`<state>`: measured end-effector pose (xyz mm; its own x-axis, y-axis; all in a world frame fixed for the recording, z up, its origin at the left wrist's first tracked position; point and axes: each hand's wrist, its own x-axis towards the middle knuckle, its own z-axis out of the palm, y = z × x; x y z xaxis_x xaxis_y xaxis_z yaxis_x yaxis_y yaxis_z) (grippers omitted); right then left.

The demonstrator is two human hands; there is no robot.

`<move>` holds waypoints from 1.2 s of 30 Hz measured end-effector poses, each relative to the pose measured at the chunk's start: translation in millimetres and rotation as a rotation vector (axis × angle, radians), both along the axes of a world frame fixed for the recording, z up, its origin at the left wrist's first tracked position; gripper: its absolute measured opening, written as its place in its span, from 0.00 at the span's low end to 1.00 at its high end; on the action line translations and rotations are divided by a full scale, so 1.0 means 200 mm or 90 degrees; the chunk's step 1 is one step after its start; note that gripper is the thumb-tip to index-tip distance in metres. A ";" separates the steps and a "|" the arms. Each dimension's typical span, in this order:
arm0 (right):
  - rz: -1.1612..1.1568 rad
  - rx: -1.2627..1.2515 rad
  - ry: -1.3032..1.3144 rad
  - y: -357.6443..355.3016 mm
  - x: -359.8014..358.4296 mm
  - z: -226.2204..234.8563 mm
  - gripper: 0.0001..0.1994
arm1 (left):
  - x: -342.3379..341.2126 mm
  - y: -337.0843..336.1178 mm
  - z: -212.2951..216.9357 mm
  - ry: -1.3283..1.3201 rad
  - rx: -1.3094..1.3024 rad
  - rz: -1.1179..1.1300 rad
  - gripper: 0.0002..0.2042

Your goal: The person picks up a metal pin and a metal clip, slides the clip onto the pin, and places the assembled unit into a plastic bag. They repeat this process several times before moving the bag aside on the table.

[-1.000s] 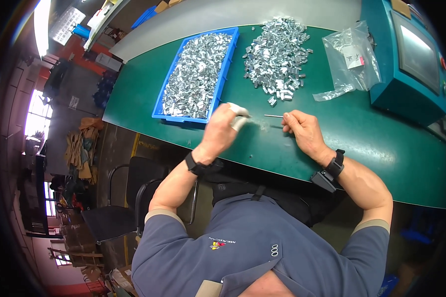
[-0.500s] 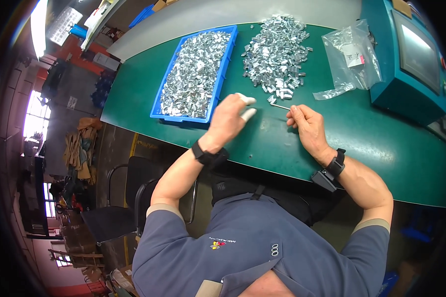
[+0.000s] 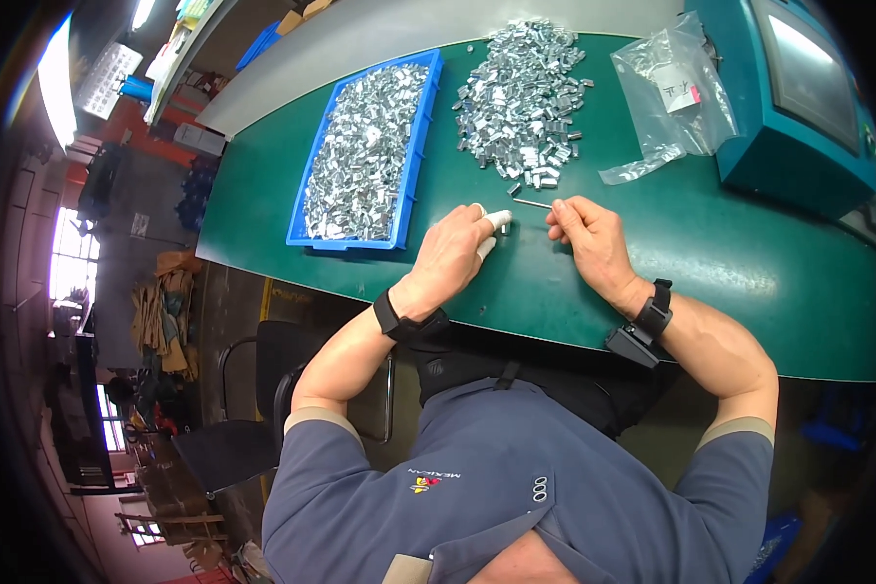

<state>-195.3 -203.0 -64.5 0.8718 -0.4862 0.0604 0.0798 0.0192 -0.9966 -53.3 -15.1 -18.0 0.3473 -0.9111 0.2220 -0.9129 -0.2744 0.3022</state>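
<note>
My left hand (image 3: 450, 255), with white covers on its fingertips, is closed at thumb and forefinger around a small shiny metal piece (image 3: 505, 229), just above the green table or against it. In my right hand (image 3: 594, 243) is a thin metal rod (image 3: 532, 203), pinched between thumb and fingers and pointing left. Its tip lies beside another small metal piece (image 3: 515, 190), at the near end of a heap of loose metal pieces (image 3: 524, 97). Whether the tip touches that piece is too small to tell.
A blue tray (image 3: 414, 156) full of similar metal pieces stands left of the heap on the green table (image 3: 681, 263). At the right are a clear plastic bag (image 3: 652, 88) with a label and a teal machine (image 3: 749, 146) with a screen. A black chair (image 3: 229, 453) is at the lower left.
My left hand has moved slightly down and its fingertips have closed in around a small metal piece. My right hand has shifted a little left with the rod. The view has shifted slightly.
</note>
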 end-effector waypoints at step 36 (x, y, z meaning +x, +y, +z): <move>0.050 -0.172 0.057 0.02 -0.01 0.01 0.23 | 0.00 -0.06 -0.04 0.048 -0.109 -0.069 0.09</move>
<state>-196.7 -198.6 -61.9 0.9136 -0.3941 0.1002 0.0008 -0.2447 -0.9696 -53.9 -27.5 -26.5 0.2704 -0.8951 0.3545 -0.9074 -0.1138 0.4046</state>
